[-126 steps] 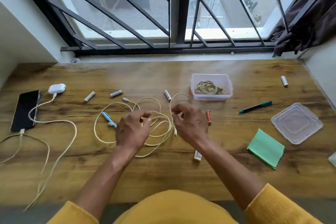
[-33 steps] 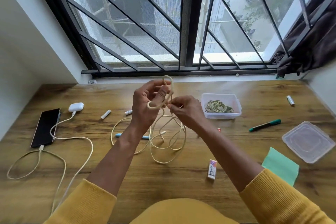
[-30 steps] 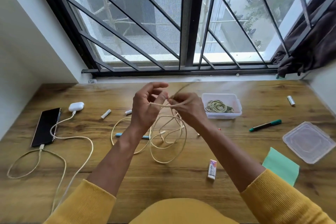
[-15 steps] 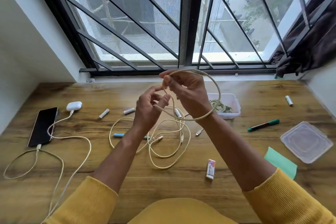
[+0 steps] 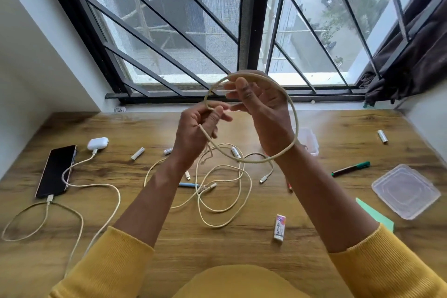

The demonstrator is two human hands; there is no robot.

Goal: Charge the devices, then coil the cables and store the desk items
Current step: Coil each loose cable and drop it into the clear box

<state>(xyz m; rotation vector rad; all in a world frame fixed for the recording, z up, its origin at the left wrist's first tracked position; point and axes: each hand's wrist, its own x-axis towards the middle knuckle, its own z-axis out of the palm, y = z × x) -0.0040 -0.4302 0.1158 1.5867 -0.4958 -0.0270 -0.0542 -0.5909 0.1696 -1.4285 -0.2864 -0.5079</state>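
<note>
Both hands are raised above the wooden desk (image 5: 217, 244) with a cream cable (image 5: 295, 128) between them. My left hand (image 5: 193, 133) pinches the cable between thumb and fingers. My right hand (image 5: 263, 113) holds a wide loop of it that runs round the back of the wrist. The rest of the cable hangs down to loose loops (image 5: 225, 191) on the desk. At the left a black phone (image 5: 56, 170) and a white earbuds case (image 5: 97, 143) each have a cable plugged in.
Several batteries (image 5: 137, 153) lie scattered, one (image 5: 382, 136) at the far right. A clear box (image 5: 310, 140) sits behind my right wrist, its lid (image 5: 405, 191) at the right. A green marker (image 5: 350, 168), green notepad (image 5: 373, 214), eraser (image 5: 279, 227) and blue pen (image 5: 188, 185) also lie about.
Both hands lifted the cable off the desk. Over the last second my right hand rose and drew a small loop out into a wide loop around itself.
</note>
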